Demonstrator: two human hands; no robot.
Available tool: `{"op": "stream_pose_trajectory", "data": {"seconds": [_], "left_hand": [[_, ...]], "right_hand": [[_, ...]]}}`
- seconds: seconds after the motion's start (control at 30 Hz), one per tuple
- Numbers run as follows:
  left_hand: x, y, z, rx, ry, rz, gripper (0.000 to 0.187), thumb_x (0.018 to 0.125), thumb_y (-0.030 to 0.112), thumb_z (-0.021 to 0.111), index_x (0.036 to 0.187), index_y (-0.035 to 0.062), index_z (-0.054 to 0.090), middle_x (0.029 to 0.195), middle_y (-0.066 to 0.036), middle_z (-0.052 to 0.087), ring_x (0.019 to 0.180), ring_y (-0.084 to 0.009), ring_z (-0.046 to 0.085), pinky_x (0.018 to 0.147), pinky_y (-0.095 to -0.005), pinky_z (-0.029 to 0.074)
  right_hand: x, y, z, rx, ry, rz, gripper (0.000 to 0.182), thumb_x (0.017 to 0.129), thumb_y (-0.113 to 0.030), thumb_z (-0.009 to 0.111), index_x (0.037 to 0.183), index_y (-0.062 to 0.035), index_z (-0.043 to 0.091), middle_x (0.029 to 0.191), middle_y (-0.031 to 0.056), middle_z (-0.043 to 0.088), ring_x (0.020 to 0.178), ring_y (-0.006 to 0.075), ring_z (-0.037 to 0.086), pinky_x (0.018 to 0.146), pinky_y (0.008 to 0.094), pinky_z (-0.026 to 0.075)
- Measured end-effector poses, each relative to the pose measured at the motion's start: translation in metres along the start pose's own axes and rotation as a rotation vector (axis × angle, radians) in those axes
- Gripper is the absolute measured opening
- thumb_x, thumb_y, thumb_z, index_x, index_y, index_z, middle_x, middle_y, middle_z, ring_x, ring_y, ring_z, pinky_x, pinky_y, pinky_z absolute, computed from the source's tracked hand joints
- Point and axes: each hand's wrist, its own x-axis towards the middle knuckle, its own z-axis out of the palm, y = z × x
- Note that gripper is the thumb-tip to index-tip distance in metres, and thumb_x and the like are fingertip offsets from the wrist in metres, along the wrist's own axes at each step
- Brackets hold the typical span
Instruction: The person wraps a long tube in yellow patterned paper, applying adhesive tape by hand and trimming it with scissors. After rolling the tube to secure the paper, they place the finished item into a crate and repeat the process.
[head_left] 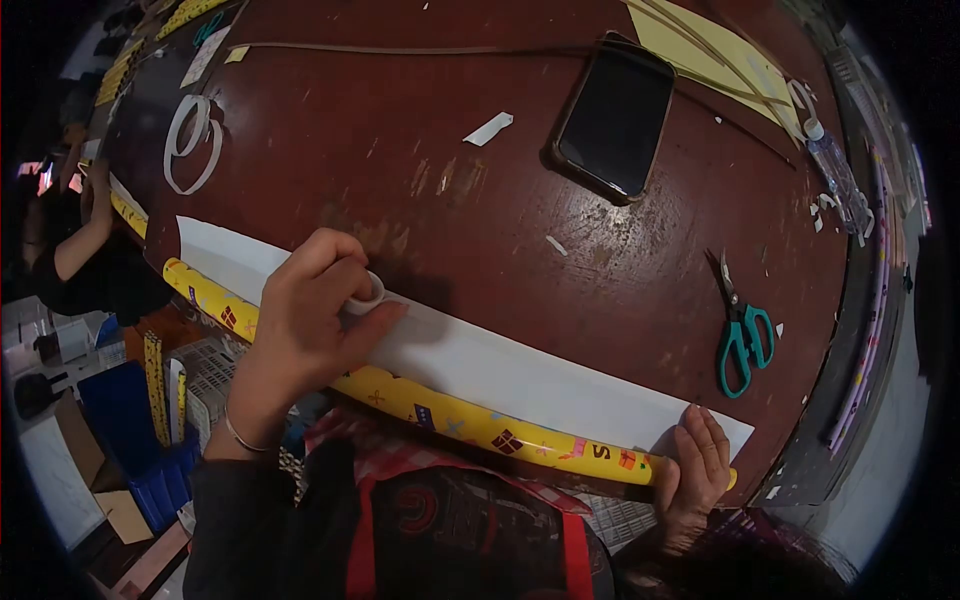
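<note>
A long sheet of gift wrap [480,425], yellow with printed gifts and letters, lies rolled along the table's near edge. Its white underside [500,355] faces up along the far side. My left hand [315,310] is closed over the left half of the sheet, gripping a small white roll of tape [368,295] between thumb and fingers. At the sheet's right end, my right hand [700,455] rests with fingers stretched out on the white paper and the yellow roll. Teal-handled scissors [740,340] lie just beyond my right hand, blades pointing away.
On the dark red table [380,120] lie a phone [617,118], a curled white strip [190,145], paper scraps [488,128] and a long thin brown strip [420,48]. A clear bottle [838,180] lies at right. Another person's arm [88,225] is at far left.
</note>
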Motion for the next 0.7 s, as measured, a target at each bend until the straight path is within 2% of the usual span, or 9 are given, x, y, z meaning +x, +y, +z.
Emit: {"op": "stream_pose_trajectory", "data": {"seconds": [0.1, 0.17, 0.7], "left_hand": [[0.001, 0.003, -0.002, -0.005, -0.016, -0.041, 0.026, 0.070, 0.004, 0.081, 0.072, -0.0003, 0.055, 0.088, -0.009, 0.054, 0.064, -0.0184, 0.057, 0.054, -0.0299, 0.047], [0.001, 0.006, -0.004, -0.051, -0.026, -0.143, 0.026, 0.071, 0.005, 0.081, 0.073, -0.0005, 0.055, 0.087, -0.009, 0.053, 0.063, -0.0171, 0.057, 0.054, -0.0298, 0.047], [-0.002, -0.006, -0.009, -0.154, -0.031, -0.067, 0.026, 0.075, 0.007, 0.077, 0.070, -0.0008, 0.053, 0.085, -0.007, 0.050, 0.066, -0.0161, 0.052, 0.054, -0.0287, 0.042]], "right_hand": [[0.000, 0.001, 0.000, 0.000, -0.005, -0.009, 0.036, 0.093, -0.027, 0.057, 0.102, 0.0070, 0.068, 0.123, 0.0206, 0.065, 0.117, 0.0436, 0.060, 0.096, 0.0495, 0.050], [0.000, 0.001, 0.000, 0.007, -0.006, -0.002, 0.036, 0.093, -0.027, 0.057, 0.102, 0.0071, 0.068, 0.123, 0.0207, 0.065, 0.117, 0.0436, 0.059, 0.097, 0.0492, 0.050], [0.000, -0.002, -0.002, 0.006, -0.020, 0.034, 0.039, 0.094, -0.030, 0.058, 0.103, 0.0075, 0.067, 0.124, 0.0207, 0.065, 0.119, 0.0438, 0.058, 0.098, 0.0494, 0.049]]}}
